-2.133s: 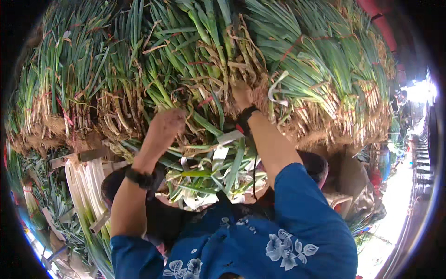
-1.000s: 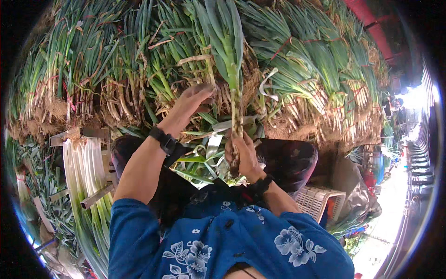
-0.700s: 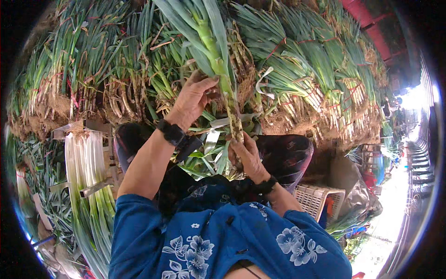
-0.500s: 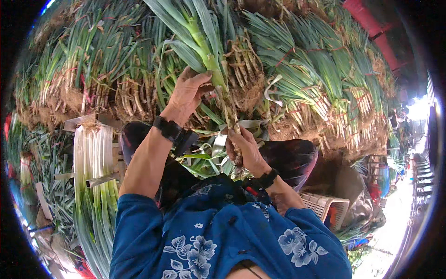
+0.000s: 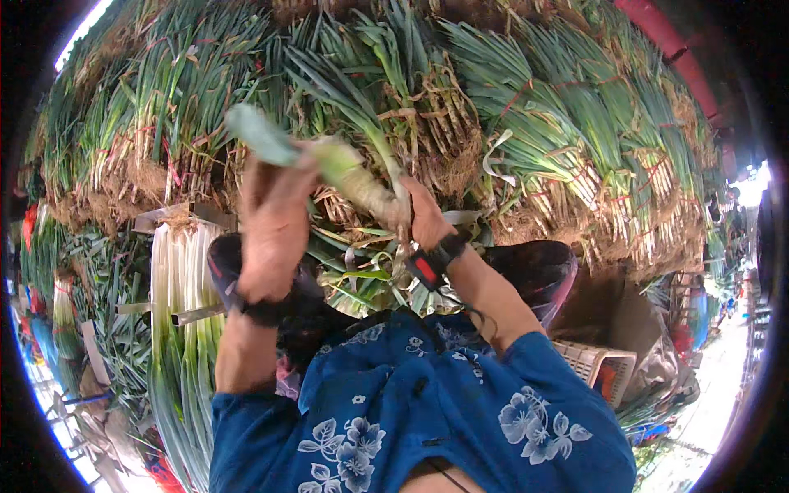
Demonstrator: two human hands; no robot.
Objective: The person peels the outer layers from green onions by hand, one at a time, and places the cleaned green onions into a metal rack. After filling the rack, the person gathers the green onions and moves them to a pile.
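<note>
The right hand (image 5: 423,215) is closed around the lower end of one leek (image 5: 383,152), close to its root. From this hand, with twelve o'clock pointing away from the person, the leek leans toward eleven, so its green leaves lie above the pile. A wide outer leaf (image 5: 349,177) separates from the stalk and goes toward ten o'clock, to the left hand (image 5: 278,218). This left hand is at nine o'clock from the right one and well apart from it; it is blurred, but its fingers appear clamped on the outer leaf, and the pale green tip comes out beyond them.

Both wrists carry a dark band; the right band (image 5: 427,264) has a red part. At seven to eight o'clock from the right hand, loose leaves (image 5: 362,279) lie between the knees. At about two o'clock there is a curled white strip (image 5: 498,156), and a little farther, between two and three, lie bundles with red ties (image 5: 567,177), their roots turned toward the person. At twelve o'clock spreads the large pile of leeks (image 5: 411,49), brown and earthy at the root side. From the left hand, at eight o'clock, clean white leeks (image 5: 174,267) lie near a metal bar (image 5: 197,314). At four o'clock from the right hand stands a white lattice crate (image 5: 588,361).
</note>
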